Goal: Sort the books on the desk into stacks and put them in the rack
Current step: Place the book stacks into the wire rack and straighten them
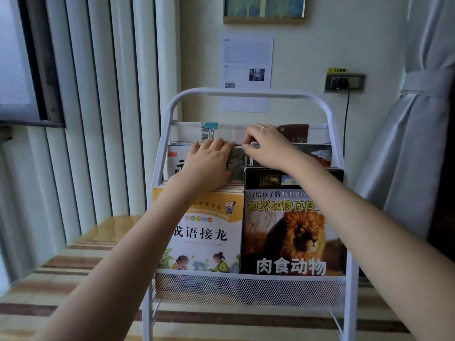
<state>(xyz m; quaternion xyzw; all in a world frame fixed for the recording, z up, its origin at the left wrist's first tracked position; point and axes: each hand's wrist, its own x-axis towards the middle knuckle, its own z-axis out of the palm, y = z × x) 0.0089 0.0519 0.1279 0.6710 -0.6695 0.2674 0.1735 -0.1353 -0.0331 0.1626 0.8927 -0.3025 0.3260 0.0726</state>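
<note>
A book (237,166) in the middle tier of the rack (246,93) is being pinched and squared by the left hand (209,163) and right hand (264,146), with seating it flush likely needed next.

In front of me is a pale cream wall (307,57). A framed picture (264,8) of trees hangs high on it, and a printed sheet (246,70) with a QR code is stuck just below. To the right, a grey socket plate (344,82) holds a black plug, its cable dropping straight down. Tied-back white curtains (418,119) hang at my right, vertical blinds (98,107) and a dark-framed window (22,57) at my left. The striped surface (61,267) below catches dim daylight.
</note>
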